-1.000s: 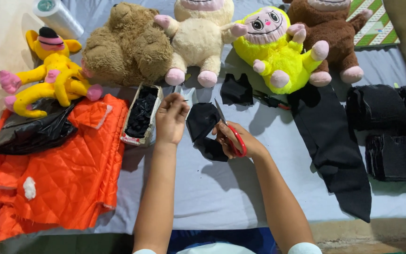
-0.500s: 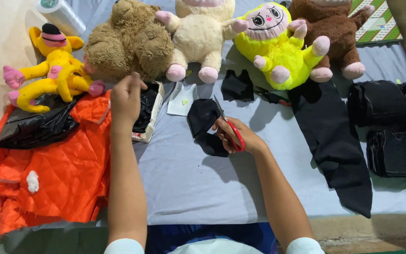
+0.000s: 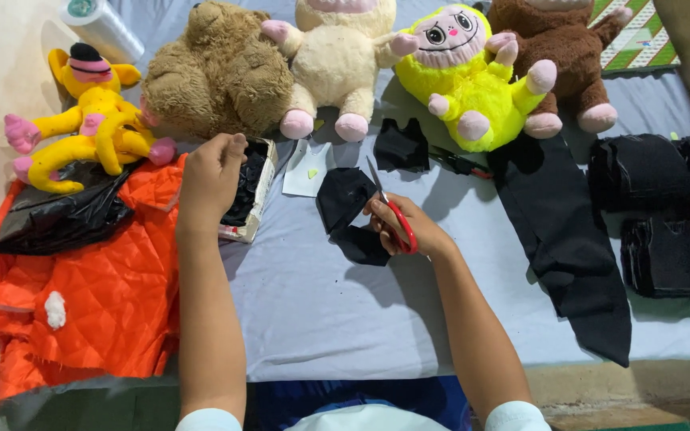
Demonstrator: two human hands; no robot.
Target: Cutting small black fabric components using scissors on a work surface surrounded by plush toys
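My right hand [image 3: 406, 227] grips red-handled scissors [image 3: 391, 212], blades pointing up and away, resting on a black fabric piece [image 3: 345, 209] on the grey-blue sheet. My left hand [image 3: 211, 177] hovers with curled fingers over a small open box [image 3: 251, 191] filled with black scraps; whether it holds anything is hidden. A white paper piece [image 3: 307, 168] lies just beyond the black fabric.
Plush toys line the far side: yellow figure [image 3: 89, 128], tan bear [image 3: 217, 76], cream bear [image 3: 341, 56], neon-yellow doll [image 3: 473, 72], brown toy [image 3: 557, 48]. Orange quilted fabric [image 3: 89, 295] and a black bag [image 3: 61, 215] lie left. Long black cloth [image 3: 569, 239] and folded black stacks [image 3: 664, 207] lie right.
My left hand left the black fabric, swung left past the box toward the tan bear, then came back down over the box. The right hand with scissors stayed put.
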